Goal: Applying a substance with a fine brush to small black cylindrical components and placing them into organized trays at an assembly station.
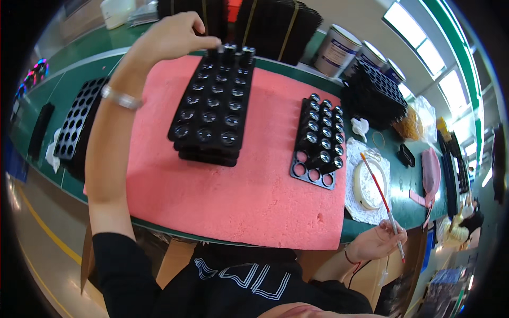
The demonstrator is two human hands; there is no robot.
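Observation:
A stacked black tray (212,114) of round parts with glassy tops stands left of centre on a pink foam mat (212,196). At its far end my left hand (172,37) has its fingertips closed on a black cylinder (214,53), which they partly cover. Taller black cylinders (229,50) stand beside it in the same row. My right hand (374,244), low at the right, is closed around a slim red-and-silver stick (379,185), pen-like, slanting up over a round white dish (362,185) on crumpled white paper (352,204).
Right of centre, a smaller rack (313,175) holds several black cylinders, with bare holes at its near end. Black perforated trays (79,119) lie at the left, more (379,90) at the right. Tins (336,50) and strapped black stacks (275,26) line the back.

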